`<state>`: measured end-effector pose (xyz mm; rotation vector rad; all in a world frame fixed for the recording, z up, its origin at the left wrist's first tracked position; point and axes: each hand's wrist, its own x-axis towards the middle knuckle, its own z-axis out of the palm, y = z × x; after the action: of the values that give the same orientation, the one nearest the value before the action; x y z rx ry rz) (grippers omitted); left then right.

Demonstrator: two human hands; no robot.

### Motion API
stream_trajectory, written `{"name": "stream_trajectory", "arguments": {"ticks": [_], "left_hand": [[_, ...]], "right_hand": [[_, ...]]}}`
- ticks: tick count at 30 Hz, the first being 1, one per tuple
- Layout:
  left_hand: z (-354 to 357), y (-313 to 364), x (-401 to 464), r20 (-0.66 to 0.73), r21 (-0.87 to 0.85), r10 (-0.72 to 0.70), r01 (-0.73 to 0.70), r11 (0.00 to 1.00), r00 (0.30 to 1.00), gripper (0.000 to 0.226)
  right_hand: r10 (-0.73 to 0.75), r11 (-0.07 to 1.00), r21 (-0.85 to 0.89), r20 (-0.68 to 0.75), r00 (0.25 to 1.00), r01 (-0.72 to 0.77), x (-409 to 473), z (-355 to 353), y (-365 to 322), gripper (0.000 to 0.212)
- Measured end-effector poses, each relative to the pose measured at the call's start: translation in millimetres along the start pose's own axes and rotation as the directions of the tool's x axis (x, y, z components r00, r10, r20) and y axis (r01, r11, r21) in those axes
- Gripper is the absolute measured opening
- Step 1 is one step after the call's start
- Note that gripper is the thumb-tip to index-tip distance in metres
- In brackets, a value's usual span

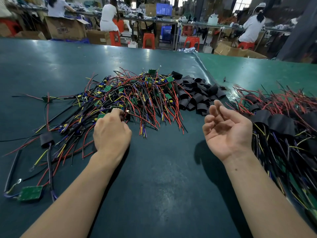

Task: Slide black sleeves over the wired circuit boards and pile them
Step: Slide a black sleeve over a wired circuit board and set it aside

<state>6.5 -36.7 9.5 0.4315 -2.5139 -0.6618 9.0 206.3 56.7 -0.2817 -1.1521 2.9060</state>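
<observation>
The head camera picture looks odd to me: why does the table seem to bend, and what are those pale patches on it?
In the head view the wide-angle lens bows the green table and its far edge; the pale patches are overhead-light glare on its shiny surface; the right hand throws a dark shadow beneath it; the background workers look soft and blurred.

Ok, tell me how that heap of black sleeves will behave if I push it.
The black sleeves look like thin, flattened, creased tubes, so probably light and floppy. Lying loose and overlapping, they would likely scatter rather than move together, sliding easily on the glossy table.
</observation>
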Motion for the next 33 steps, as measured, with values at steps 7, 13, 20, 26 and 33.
{"name": "stream_trajectory", "arguments": {"ticks": [7, 13, 20, 26, 33], "left_hand": [[1, 3, -2, -0.002, 0.017, 0.037, -0.037, 0.999, 0.999, 0.040], [-2, 22, -12, -0.316, -0.298, 0.322, -0.416, 0.859, 0.892, 0.034], [1, 29, -19, -0.355, -0.502, 0.509, -0.619, 0.603, 0.784, 0.033], [8, 41, -35, -0.048, -0.870, 0.523, -0.293, 0.396, 0.851, 0.039], [3, 37, -34, 0.110, -0.840, 0.612, -0.256, 0.479, 0.783, 0.038]], "right_hand": [[-0.003, 0.997, -0.074, 0.031, 1.000, 0.005, 2, -1, 3, 0.019], [-0.079, 0.824, -0.557, 0.067, 0.995, 0.103, 4, 1, 18, 0.012], [-0.021, 0.305, -0.840, 0.466, 0.885, 0.449, 4, -5, 58, 0.058], [-0.099, 0.186, -0.791, 0.575, 0.812, 0.583, 3, 0, 56, 0.043], [0.175, 0.858, -0.509, 0.414, 0.894, 0.068, 0, 4, 38, 0.031]]}}
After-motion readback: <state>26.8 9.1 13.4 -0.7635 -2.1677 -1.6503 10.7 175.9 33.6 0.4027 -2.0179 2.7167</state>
